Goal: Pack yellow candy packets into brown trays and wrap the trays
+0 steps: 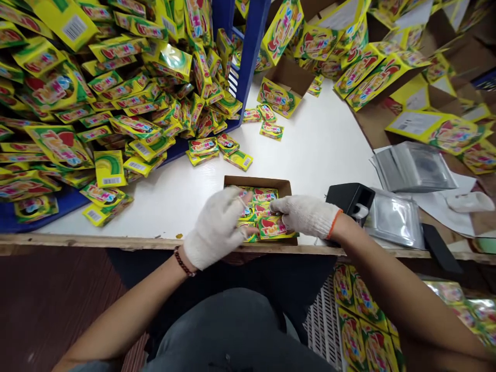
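A small open carton with brown inner walls lies at the table's front edge, holding several small yellow-green printed boxes in rows. My left hand, in a white knitted glove, reaches in from the left. Its thumb and forefinger are spread, with bare-looking tips touching the boxes. From the right comes my right hand, also gloved, with an orange cuff. Its fingertips rest on the middle and front boxes, thumb apart from the forefinger; I see nothing lifted in either hand. Part of the carton's left side is hidden by my left hand.
A blue crate spills many similar boxes at the left, some loose ones on the white table. Empty printed cartons crowd the back right. A black tape dispenser and clear plastic sleeves lie at the right.
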{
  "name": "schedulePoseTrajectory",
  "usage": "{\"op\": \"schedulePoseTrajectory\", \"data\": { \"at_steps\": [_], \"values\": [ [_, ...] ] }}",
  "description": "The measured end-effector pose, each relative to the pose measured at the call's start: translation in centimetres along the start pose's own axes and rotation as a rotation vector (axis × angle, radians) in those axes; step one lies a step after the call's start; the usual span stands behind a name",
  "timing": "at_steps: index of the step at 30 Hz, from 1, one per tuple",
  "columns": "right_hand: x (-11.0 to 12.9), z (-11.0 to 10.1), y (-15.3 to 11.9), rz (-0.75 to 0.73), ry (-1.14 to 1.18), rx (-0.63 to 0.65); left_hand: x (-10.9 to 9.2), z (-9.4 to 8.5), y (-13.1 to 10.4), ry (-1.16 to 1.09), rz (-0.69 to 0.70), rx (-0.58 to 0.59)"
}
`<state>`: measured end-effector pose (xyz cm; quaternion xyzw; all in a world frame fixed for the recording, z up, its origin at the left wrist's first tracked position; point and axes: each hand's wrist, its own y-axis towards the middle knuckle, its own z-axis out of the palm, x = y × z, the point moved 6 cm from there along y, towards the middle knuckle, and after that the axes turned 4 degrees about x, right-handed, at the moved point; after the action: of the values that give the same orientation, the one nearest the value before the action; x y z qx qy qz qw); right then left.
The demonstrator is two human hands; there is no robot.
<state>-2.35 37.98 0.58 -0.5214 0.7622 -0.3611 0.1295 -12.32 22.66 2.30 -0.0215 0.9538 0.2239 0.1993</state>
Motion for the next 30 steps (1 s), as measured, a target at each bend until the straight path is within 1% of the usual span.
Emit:
{"op": "schedulePoseTrajectory", "data": {
  "at_steps": [2,4,6,9,11,12,14,15,17,20,23,24,26,27,28,30],
  "values": [
    [0.0,1.0,0.3,0.049,-0.119,0.074,3.3,-1.7,-1.1,0.041,-0.199,-0.050],
    [0.6,1.7,0.5,0.064,-0.183,0.127,7.0,-3.7,-2.9,0.120,-0.389,-0.102],
    [1.3,2.0,0.5,0.059,-0.193,0.121,10.6,-5.9,-5.5,0.216,-0.554,-0.140],
    [1.8,2.5,0.1,0.033,-0.117,0.059,15.2,-9.1,-10.3,0.357,-0.797,-0.169],
    [1.3,3.5,0.1,0.055,-0.060,0.060,17.5,-10.8,-13.7,0.426,-0.947,-0.153],
    [0.9,4.0,0.2,0.071,-0.047,0.079,18.3,-11.3,-15.1,0.441,-0.998,-0.128],
    [0.6,5.0,0.8,0.060,-0.067,0.119,19.7,-11.6,-17.2,0.429,-1.042,-0.058],
    [0.7,5.2,1.1,0.043,-0.095,0.122,20.3,-11.5,-17.8,0.411,-1.042,-0.021],
    [1.1,5.3,1.8,0.021,-0.156,0.106,20.9,-11.0,-18.0,0.390,-1.023,0.028],
    [1.9,5.4,2.6,0.017,-0.188,0.136,21.3,-10.5,-16.9,0.436,-1.006,0.059],
    [2.0,5.7,3.1,0.031,-0.142,0.203,21.2,-10.5,-15.7,0.471,-1.070,0.089],
    [1.9,5.6,3.2,0.027,-0.102,0.187,20.9,-10.5,-15.5,0.457,-1.091,0.089],
    [2.1,4.6,3.0,-0.019,0.019,0.093,19.5,-10.3,-14.9,0.396,-1.087,0.069],
    [2.4,3.9,2.8,-0.051,0.076,0.030,18.4,-10.0,-14.5,0.364,-1.063,0.046],
    [2.9,3.1,2.4,-0.083,0.130,-0.037,17.0,-9.6,-13.9,0.338,-1.023,0.015],
    [4.4,1.5,1.7,-0.139,0.251,-0.159,13.5,-8.5,-12.2,0.326,-0.914,-0.073]
  ]
}}
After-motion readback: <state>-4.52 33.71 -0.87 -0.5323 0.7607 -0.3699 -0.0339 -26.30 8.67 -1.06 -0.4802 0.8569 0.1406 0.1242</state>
